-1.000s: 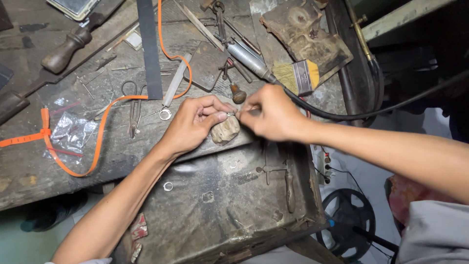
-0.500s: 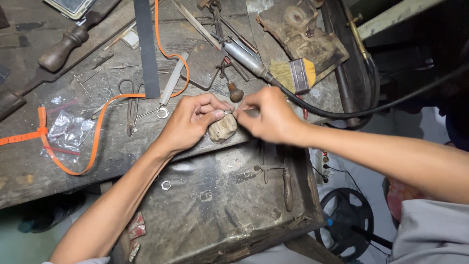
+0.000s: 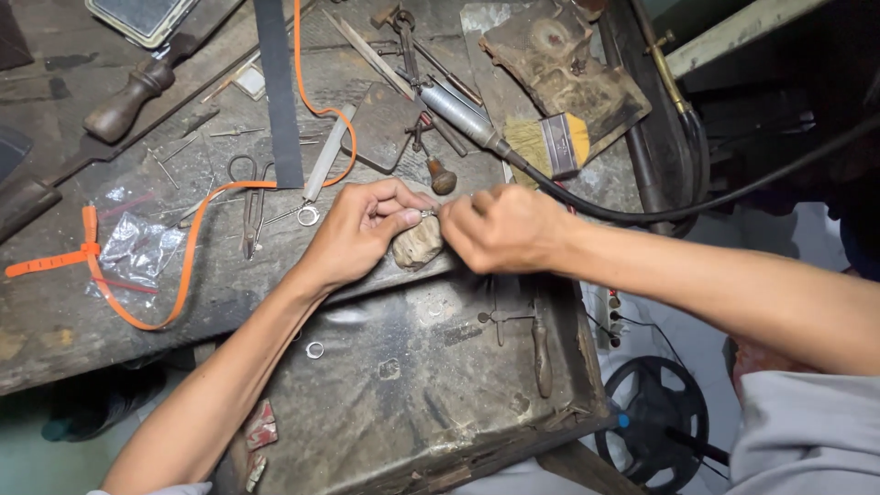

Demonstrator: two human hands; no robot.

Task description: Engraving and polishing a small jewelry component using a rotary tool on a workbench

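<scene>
My left hand (image 3: 353, 234) pinches a tiny metal piece (image 3: 428, 214) over the peg (image 3: 417, 243) at the bench's front edge; my right hand (image 3: 500, 229) is clenched beside it. It looks light, stiff and easy to drop, best gripped by its edges.

Worn dark counter (image 3: 82, 321) carrying an orange strap (image 3: 188, 257) looped across its left part, over a clear plastic bag (image 3: 137, 252). Beside these, small scissors (image 3: 252, 197). Toward the far edge, a yellow-bristled brush (image 3: 550, 145) and a wooden-handled tool (image 3: 128, 99). Near the front, a small metal ring (image 3: 314, 349).
</scene>
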